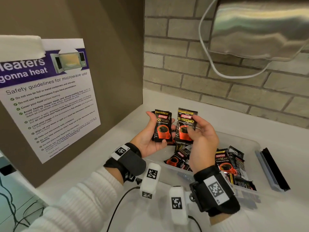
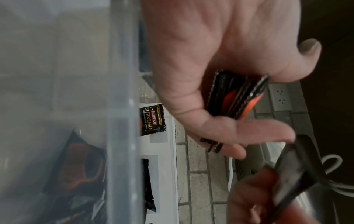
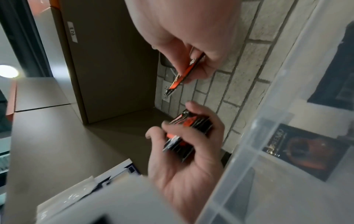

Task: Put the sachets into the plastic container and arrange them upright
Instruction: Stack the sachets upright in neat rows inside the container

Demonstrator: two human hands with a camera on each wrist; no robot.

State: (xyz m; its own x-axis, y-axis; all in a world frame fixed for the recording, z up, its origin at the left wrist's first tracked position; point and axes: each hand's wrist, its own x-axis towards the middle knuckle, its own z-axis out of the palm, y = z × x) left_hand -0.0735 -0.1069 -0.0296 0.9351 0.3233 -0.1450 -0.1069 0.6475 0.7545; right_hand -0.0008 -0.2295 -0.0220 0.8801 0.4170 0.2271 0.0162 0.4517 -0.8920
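- Above the container's far-left corner, the left hand (image 1: 151, 131) curls round a small stack of Kopiko Supremo sachets (image 1: 163, 126), print facing the person and upright.
- At its 3 o'clock, just beside, the right hand (image 1: 200, 139) pinches a single sachet (image 1: 185, 124) between thumb and fingertips.
- Judged best: turn the single sachet to match the stack's print, square the edges together, then stand the bundle on its short edge against a container wall so it cannot topple.
- Below, the clear plastic container (image 1: 250, 144) holds loose sachets (image 1: 224, 164) lying flat and overlapping; these probably need pushing aside first.
- Its lid (image 1: 271, 171) lies at the container's 3 o'clock; a microwave safety notice (image 1: 50, 97) hangs at 9 o'clock, a steel appliance (image 1: 260, 25) at 1 o'clock.
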